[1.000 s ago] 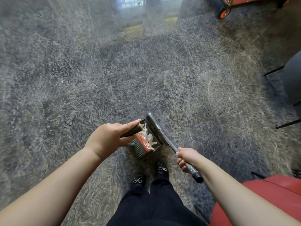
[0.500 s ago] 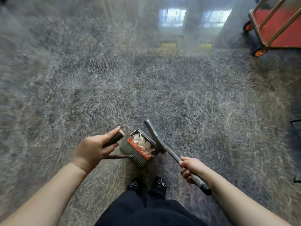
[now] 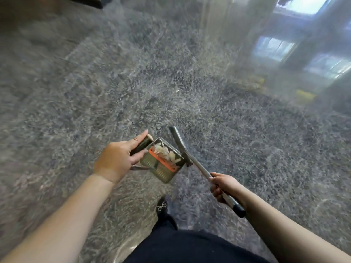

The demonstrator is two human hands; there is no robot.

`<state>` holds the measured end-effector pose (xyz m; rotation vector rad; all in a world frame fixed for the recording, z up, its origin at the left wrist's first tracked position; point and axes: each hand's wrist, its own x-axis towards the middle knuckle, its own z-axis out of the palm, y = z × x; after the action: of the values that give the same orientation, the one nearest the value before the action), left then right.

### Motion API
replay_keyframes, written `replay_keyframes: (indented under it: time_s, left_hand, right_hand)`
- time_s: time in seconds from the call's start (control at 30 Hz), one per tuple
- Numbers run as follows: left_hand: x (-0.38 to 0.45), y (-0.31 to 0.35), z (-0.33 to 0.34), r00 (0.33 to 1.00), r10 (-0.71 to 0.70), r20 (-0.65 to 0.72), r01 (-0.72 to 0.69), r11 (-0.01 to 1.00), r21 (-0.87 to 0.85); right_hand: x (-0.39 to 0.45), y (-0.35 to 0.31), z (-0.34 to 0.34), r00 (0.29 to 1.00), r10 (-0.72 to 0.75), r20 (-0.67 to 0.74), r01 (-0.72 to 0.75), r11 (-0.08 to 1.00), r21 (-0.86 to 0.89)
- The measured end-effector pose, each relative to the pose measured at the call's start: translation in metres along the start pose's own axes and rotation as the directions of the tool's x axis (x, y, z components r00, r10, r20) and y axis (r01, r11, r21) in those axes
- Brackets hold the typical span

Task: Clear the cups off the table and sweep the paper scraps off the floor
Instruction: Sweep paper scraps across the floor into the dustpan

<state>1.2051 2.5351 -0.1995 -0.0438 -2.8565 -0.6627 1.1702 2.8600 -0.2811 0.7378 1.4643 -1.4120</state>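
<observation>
My left hand (image 3: 117, 160) grips the dark handle of a metal dustpan (image 3: 163, 169) with an orange edge, held above the floor in front of me. White paper scraps (image 3: 167, 152) lie heaped inside the pan. My right hand (image 3: 224, 185) grips the silver handle of a broom (image 3: 197, 166), whose dark head points up and away just right of the pan. No cups show in the head view.
Grey speckled polished floor (image 3: 152, 82) spreads all around, with window reflections at the upper right. A small pale speck (image 3: 177, 90) lies on the floor ahead. My black trousers and one shoe (image 3: 162, 206) are below the pan.
The view has swung left: the red cart and red seat have left the frame. Both hands keep their hold on dustpan and broom, carried along together.
</observation>
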Motion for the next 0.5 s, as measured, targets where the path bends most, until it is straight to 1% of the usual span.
replay_keyframes:
  time_s: [0.07, 0.13, 0.27, 0.4, 0.5]
  left_hand:
    - [0.006, -0.022, -0.013, 0.998, -0.063, 0.019, 0.064, 0.997, -0.040]
    - [0.014, -0.051, -0.030, 0.991, -0.132, -0.001, 0.132, 0.989, -0.063]
    - [0.029, -0.102, -0.062, 0.967, -0.249, -0.063, 0.247, 0.969, -0.026]
    - [0.052, -0.140, -0.083, 0.941, -0.322, -0.103, 0.322, 0.947, -0.017]
    - [0.082, -0.176, -0.096, 0.898, -0.424, -0.114, 0.419, 0.906, -0.065]
  right_hand:
    - [0.007, -0.026, 0.024, 1.000, 0.004, 0.021, -0.004, 1.000, -0.007]
    - [0.019, -0.057, 0.055, 0.999, 0.003, 0.049, -0.002, 1.000, -0.025]
    - [0.040, -0.117, 0.118, 0.997, 0.012, 0.081, -0.004, 0.995, -0.097]
    - [0.061, -0.170, 0.172, 0.992, 0.005, 0.130, 0.023, 0.977, -0.212]
    - [0.089, -0.218, 0.211, 0.983, -0.007, 0.184, 0.069, 0.939, -0.337]
